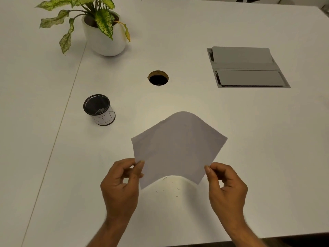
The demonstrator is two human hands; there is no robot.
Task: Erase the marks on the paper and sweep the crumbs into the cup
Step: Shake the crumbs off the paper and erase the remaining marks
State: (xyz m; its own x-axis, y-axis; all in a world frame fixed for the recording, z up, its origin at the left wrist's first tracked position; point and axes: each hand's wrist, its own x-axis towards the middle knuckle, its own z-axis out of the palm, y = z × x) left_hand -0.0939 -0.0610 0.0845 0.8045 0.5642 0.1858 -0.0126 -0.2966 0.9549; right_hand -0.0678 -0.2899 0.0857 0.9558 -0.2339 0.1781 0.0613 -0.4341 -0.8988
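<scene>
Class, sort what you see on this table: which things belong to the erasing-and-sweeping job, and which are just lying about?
Part of the job:
paper, pinched by left hand and right hand
crumbs
cup

Just lying about:
potted plant
cable hole
socket hatch

A white table (249, 139) carries a black mesh cup (99, 109) with a white paper label, a potted plant (102, 27) in a white pot, and scattered dark eraser crumbs (170, 188). A round cable hole (158, 78) and a grey hatch (246, 67) are set into it.
</scene>
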